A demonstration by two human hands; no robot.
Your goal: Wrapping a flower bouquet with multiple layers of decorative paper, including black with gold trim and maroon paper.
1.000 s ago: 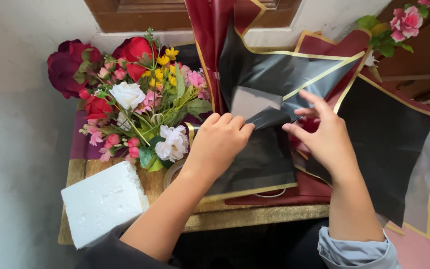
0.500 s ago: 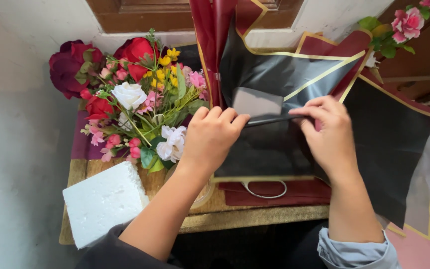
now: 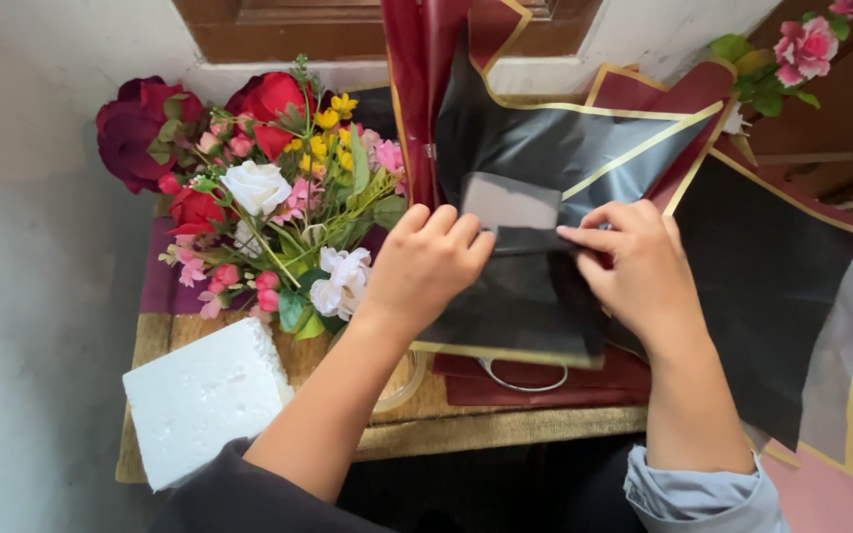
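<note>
On the bench [image 3: 505, 426], both hands, left [image 3: 426, 266] and right [image 3: 644, 271], pinch the black wrapping sheet [image 3: 515, 306] mid-fold; bouquet [image 3: 278, 217] unwrapped

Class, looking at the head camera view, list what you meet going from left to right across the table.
White foam block → bunch of mixed flowers → left hand → right hand, both on the black wrapping sheet → black sheet with gold edge hanging off the right side.

Bouquet [image 3: 278, 212] left of wrapping sheet [image 3: 525, 296]; foam block [image 3: 204, 395] nearer.
</note>
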